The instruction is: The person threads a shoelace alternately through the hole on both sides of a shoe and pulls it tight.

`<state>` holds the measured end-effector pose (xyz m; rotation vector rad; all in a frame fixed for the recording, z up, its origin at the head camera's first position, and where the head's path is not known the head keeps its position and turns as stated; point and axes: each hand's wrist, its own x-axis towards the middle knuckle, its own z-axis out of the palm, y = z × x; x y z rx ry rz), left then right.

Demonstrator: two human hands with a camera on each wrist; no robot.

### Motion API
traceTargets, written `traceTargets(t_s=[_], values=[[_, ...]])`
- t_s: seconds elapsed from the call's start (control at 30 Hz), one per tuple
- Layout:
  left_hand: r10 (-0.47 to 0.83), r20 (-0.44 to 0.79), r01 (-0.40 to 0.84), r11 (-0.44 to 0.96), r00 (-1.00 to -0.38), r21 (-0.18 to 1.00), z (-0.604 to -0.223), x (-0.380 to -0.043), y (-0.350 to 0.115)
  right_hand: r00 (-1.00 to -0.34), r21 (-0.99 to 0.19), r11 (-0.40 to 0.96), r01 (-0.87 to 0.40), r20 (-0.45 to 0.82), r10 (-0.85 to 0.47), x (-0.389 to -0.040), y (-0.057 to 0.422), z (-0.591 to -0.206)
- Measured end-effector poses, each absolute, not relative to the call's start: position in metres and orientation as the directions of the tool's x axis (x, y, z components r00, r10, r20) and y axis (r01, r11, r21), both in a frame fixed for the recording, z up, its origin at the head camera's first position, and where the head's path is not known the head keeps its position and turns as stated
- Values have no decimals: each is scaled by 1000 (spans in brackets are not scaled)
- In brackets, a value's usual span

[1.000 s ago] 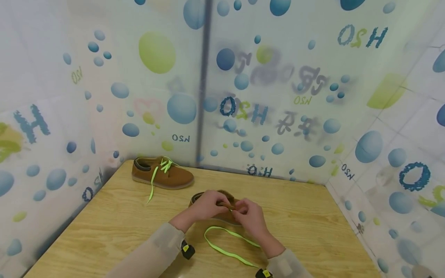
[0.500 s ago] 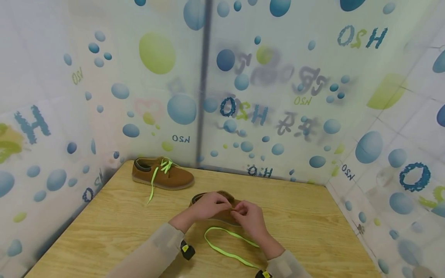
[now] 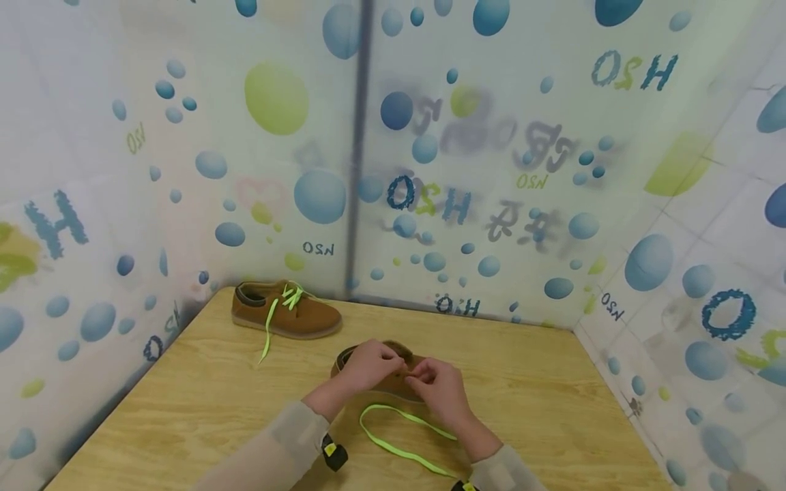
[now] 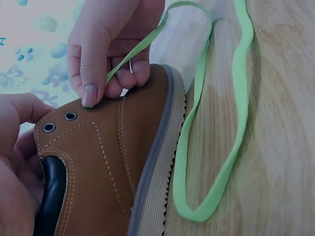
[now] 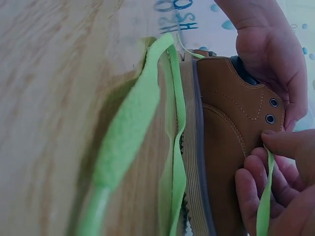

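A brown shoe (image 3: 395, 386) sits on the wooden table, partly covered by both hands in the head view. My left hand (image 3: 370, 366) holds the shoe's eyelet flap near the collar; some of its fingers are hidden behind the flap. Two bare metal eyelets (image 4: 59, 122) show beside it in the left wrist view. Thumb and fingers of my right hand (image 3: 443, 390) pinch a bright green shoelace (image 4: 141, 45) against the side of the flap, just below those eyelets. From there the lace runs out and lies in a long loop on the table. Its tip at the flap is hidden.
A second brown shoe (image 3: 307, 319) with green laces threaded through it stands at the table's back left, one lace end trailing down. Patterned curtain walls (image 3: 467, 150) close off the back and sides of the wooden table (image 3: 528, 395).
Both hands stay at the flap, with only small shifts of the fingers. The head view has tilted slightly, so everything sits a little lower. The far shoe has not moved.
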<state>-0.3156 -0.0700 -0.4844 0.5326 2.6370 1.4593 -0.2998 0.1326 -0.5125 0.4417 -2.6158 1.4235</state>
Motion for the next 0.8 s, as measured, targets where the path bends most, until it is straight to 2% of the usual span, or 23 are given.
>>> traceTargets(t_s=[0.3,0.57,0.8], values=[[207,75,147,363,-975,920,-483,-314,-73,-941,-828,456,-325,236,-243,-301,137,-509],[40,195,196,349,-980,916,-480,-323,-76,-936,-812,475,-339,239,-258,-307,141,-509],[8,174,169,281,-985,945,-480,-327,-79,-935,-804,490,-336,223,-275,-309,143,-510]])
